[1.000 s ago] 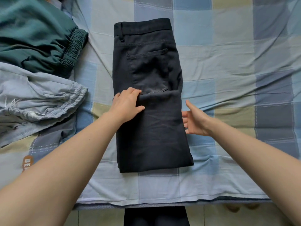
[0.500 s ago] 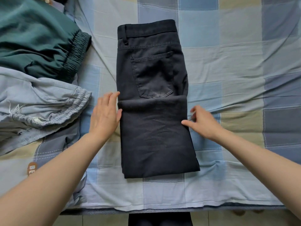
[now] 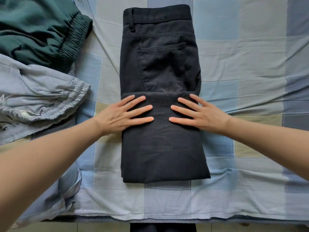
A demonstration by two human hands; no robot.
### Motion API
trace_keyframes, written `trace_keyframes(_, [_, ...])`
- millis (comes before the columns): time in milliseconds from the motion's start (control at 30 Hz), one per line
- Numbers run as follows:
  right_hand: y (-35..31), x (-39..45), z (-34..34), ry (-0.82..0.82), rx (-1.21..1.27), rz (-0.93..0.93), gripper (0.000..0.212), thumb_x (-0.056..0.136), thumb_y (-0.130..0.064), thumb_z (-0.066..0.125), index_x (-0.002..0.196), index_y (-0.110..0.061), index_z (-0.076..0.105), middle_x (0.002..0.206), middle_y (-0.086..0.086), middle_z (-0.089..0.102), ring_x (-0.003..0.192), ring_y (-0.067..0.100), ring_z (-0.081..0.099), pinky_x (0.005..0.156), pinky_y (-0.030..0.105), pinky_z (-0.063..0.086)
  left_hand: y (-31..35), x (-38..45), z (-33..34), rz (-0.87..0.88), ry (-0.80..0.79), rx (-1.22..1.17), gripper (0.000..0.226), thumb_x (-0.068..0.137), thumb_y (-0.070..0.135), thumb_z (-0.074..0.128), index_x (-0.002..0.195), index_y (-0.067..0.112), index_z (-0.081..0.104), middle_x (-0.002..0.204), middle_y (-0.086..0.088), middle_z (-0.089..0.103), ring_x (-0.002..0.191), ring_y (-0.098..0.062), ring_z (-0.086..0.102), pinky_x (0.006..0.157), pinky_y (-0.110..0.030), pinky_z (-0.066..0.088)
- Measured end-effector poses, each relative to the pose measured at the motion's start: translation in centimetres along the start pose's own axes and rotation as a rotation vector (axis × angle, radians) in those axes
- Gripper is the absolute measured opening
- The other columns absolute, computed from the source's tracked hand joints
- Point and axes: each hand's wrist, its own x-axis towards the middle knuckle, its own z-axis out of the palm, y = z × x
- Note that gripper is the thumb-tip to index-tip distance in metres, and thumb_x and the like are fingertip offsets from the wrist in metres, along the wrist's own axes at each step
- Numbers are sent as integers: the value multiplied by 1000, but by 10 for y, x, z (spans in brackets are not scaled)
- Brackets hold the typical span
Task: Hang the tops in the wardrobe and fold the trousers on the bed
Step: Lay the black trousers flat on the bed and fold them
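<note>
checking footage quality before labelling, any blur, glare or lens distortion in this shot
Head view: soft, even light, no glare; the folded black cotton trousers stay sharp, stitching readable. Both forearms blur and balloon toward the lower corners from the wide-angle lens; left hand and right hand are crisp. The checked blue bedsheet shows only faint crease shadows.

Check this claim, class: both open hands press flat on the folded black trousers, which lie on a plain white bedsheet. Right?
Wrong about the sheet: the head view shows a blue, grey and beige checked bedsheet. Both hands, left and right, do press flat on the folded black trousers.
</note>
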Motion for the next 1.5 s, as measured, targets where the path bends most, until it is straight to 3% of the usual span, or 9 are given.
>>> trace_keyframes(433, [1, -15, -38, -57, 273, -32, 56, 93, -6, 37, 147, -21, 38, 149, 5, 43, 137, 33, 39, 110, 56, 32, 5, -13, -34, 83, -231, -270, 82, 89, 14, 33, 149, 53, -7, 164, 7, 3, 149, -41, -6, 121, -53, 2])
trace_keyframes(533, [-25, -32, -48, -280, 567, -101, 62, 100, -17, 39, 152, -36, 12, 159, -7, 19, 148, 20, 14, 120, 45, 12, 34, -25, -52, 110, -376, -559, 82, 96, 21, 43, 145, 59, -11, 162, 19, -5, 149, -25, -17, 123, -42, -4])
trace_keyframes(633, [-44, -50, -60, -338, 1141, 66, 58, 97, -22, 52, 147, -41, 29, 154, -16, 30, 142, 1, 20, 117, 23, 19, 57, -41, -63, 74, -328, -890, 65, 100, 40, 43, 147, 59, 2, 159, 26, 14, 149, -3, 4, 121, -22, 8])
trace_keyframes(800, [-43, -46, -54, -342, 1769, 938, 20, 97, -14, 54, 115, -14, 63, 95, -11, 66, 95, 3, 59, 67, 7, 46, 55, -50, -68, -740, -76, -1800, 27, 97, 32, 51, 113, 43, 69, 112, 18, 70, 102, 2, 64, 87, -18, 49])
trace_keyframes(933, [-55, -16, -57, -222, 2010, 1445, 48, 97, -57, 34, 121, -25, 60, 116, -7, 65, 104, 10, 61, 79, 30, 55, 66, -28, -65, -1252, 68, -1934, 42, 100, 47, 43, 113, 18, 70, 98, 5, 76, 90, -8, 71, 76, -23, 54])
trace_keyframes(1067, [-64, -4, -62, 7, 1861, 1521, 52, 99, -51, 33, 132, -16, 52, 131, 1, 56, 123, 21, 51, 106, 44, 40, 94, -14, -70, -1378, 315, -1698, 20, 97, 20, 58, 116, 16, 63, 101, 17, 72, 98, 2, 65, 79, -7, 49])
trace_keyframes(1233, [-85, -25, -68, 196, 1613, 1425, 22, 98, -40, 46, 113, -27, 54, 103, -19, 60, 105, 10, 55, 89, 30, 41, 124, -19, -83, -1403, 392, -1746, 19, 96, 14, 59, 113, 17, 67, 103, 17, 71, 99, 4, 63, 86, -10, 47])
trace_keyframes(1367, [-94, -38, -65, 59, 1592, 1442, 27, 97, -40, 48, 94, -15, 57, 89, -5, 60, 92, 22, 57, 75, 33, 42, 149, -26, -74, -1480, 153, -1628, 10, 93, 18, 64, 84, 16, 66, 98, 0, 51, 91, -19, 54, 79, -10, 38])
trace_keyframes(1500, [-93, -34, -68, 36, 1213, 1514, 52, 95, -36, 52, 140, -15, 38, 133, 12, 44, 122, 33, 40, 102, 41, 32, 140, -15, -70, -1580, 233, -1683, 20, 90, 14, 66, 107, 20, 56, 108, 10, 58, 100, -4, 59, 77, -14, 42])
